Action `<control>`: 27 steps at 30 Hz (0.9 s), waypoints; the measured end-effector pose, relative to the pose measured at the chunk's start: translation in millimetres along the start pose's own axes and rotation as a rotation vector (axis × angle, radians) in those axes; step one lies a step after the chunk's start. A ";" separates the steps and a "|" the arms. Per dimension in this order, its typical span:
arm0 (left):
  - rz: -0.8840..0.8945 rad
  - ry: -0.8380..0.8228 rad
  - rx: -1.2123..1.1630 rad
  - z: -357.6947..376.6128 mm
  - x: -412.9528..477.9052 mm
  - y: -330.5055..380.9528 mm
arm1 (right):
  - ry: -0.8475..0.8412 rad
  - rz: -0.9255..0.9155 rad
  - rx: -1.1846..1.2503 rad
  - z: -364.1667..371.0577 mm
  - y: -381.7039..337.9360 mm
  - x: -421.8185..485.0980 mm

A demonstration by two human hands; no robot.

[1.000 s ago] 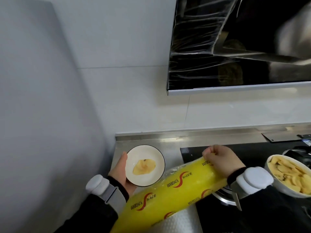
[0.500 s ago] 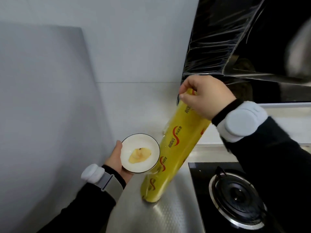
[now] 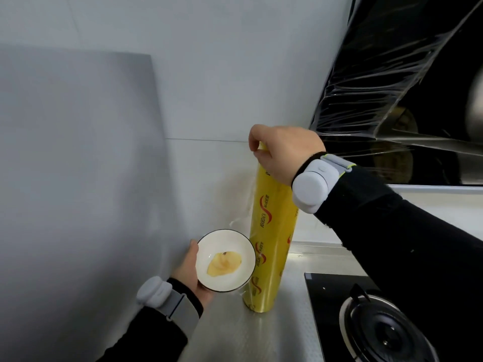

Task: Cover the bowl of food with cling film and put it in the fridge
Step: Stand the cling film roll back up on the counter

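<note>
1. Steel counter [image 3: 261,335] runs along a pale tiled wall [image 3: 209,74]; both hands work at its back corner, beside a big grey panel [image 3: 73,165] that may be the fridge side.
2. Her or his left hand [image 3: 192,273] cups the bowl [image 3: 226,261] from the far-left rim, fingers closed under it, tilting it so the yellow food [image 3: 224,263] shows.
3. Just right of that hand the cling film roll [image 3: 271,236] stands on end on the counter, touching or nearly touching the bowl.
4. Right hand [image 3: 283,150] pinches the roll's top, thumb and fingers narrow, likely steadying it upright to find the loose edge; a wisp of film [image 3: 241,218] hangs off its left side.
5. Below the right arm sits 1 gas burner [image 3: 386,333]; above it, a film-wrapped hood [image 3: 405,87]. Neither blocks the bowl.
</note>
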State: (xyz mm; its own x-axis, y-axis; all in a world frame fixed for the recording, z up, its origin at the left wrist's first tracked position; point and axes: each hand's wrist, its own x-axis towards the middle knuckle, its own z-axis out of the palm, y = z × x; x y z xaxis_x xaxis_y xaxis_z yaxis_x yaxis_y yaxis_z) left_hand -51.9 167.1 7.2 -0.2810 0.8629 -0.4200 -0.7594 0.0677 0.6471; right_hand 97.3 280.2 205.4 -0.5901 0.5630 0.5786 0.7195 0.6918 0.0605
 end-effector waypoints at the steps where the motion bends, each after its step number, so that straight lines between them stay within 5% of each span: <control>1: 0.003 -0.001 0.002 -0.3 1.4 0.4 | 0.002 -0.001 -0.005 3.2 0.8 5.0; 27: -0.060 0.120 -0.038 -27.4 28.9 -7.1 | -0.043 -0.002 -0.008 45.6 0.7 65.1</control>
State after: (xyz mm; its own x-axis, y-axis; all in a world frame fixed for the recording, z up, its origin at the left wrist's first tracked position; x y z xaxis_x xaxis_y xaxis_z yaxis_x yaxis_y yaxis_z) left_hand -70.7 177.8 -27.0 -0.3004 0.7916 -0.5321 -0.7982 0.0967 0.5945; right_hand 42.6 338.0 206.0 -0.6062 0.5807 0.5434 0.7211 0.6895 0.0677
